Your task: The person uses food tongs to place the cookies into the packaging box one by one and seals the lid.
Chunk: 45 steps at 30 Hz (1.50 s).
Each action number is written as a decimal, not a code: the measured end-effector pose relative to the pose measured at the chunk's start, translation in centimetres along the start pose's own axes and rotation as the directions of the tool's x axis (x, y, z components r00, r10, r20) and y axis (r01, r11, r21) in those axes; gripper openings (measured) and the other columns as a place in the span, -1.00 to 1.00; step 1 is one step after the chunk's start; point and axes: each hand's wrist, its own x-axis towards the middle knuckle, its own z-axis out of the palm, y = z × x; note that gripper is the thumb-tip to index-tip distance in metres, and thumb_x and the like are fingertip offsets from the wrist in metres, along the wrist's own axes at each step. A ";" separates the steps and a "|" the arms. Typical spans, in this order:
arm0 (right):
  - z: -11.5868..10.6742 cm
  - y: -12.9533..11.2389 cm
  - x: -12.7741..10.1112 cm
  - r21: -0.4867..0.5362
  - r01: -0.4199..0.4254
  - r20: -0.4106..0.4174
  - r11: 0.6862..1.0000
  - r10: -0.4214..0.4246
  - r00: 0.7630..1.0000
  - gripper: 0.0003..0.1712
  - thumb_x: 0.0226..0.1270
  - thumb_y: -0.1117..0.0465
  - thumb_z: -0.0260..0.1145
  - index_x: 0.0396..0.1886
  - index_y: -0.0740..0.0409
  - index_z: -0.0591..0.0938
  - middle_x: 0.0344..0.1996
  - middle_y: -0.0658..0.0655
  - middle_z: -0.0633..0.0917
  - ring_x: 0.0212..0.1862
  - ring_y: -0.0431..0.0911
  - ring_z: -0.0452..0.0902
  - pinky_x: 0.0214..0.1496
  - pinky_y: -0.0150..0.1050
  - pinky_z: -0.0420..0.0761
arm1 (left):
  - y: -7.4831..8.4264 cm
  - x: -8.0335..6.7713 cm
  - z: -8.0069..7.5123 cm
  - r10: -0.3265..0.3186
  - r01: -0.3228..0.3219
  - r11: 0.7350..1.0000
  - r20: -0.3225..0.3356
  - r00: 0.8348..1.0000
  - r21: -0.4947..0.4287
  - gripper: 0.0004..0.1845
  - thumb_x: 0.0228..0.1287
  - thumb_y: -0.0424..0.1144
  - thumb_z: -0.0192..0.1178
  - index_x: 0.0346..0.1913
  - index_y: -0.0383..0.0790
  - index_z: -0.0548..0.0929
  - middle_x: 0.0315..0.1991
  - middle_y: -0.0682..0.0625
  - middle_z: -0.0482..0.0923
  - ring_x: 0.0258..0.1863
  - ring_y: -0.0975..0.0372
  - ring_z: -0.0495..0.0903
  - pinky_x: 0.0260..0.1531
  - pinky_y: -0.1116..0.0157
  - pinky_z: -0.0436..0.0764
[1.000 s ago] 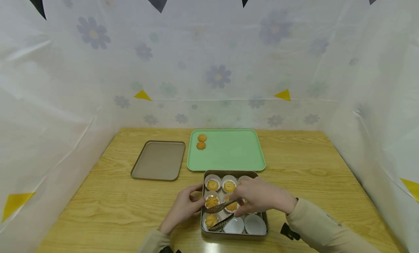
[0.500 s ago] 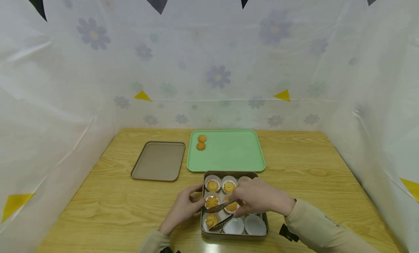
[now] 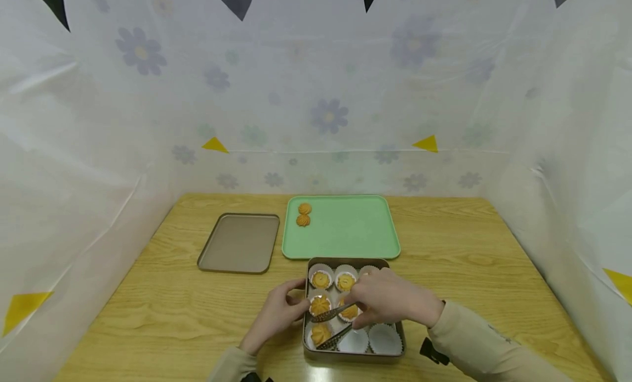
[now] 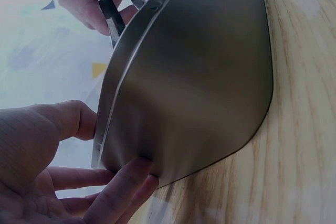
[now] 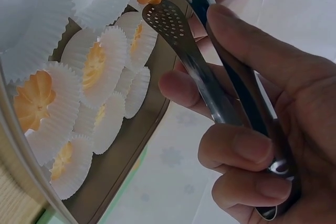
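My right hand [image 3: 385,297] grips metal tongs [image 5: 210,87] with perforated ends. The tong arms are spread, one tip on each side of a swirled cookie [image 3: 321,333] in the near left paper cup of a brown baking tin [image 3: 353,357]. My left hand [image 3: 278,310] holds the tin's left side. In the left wrist view its thumb is at the rim and its fingers [image 4: 118,192] lie against the outer wall. Several other cups hold cookies, such as one cookie [image 3: 320,279] at the far left. My right hand hides part of the tin's right column.
Beyond the tin lies a green tray [image 3: 350,228] with two cookies [image 3: 303,214] near its left side. A flat brown square tray [image 3: 239,242] sits to its left. In the tin's near row, two white paper cups [image 3: 385,340] hold nothing. Flowered sheeting surrounds the wooden table [image 3: 178,310].
The cookie between the tong tips has shifted very slightly to the right, along with the near tip. My left hand and the tin have stayed in place.
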 end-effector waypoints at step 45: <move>-0.6 -1.6 0.2 -0.185 -0.038 -0.032 0.982 0.033 0.999 -0.73 -0.01 -0.13 0.58 -0.30 -0.20 0.82 -0.51 -0.17 0.74 -0.56 -0.30 0.43 -0.59 -0.44 0.34 | 0.1 0.0 0.0 -0.007 0.007 1.000 0.001 1.000 -0.023 -0.40 0.24 -0.36 0.23 0.33 -0.57 0.43 0.23 -0.49 0.49 -0.12 -0.09 0.77 -0.34 0.45 0.73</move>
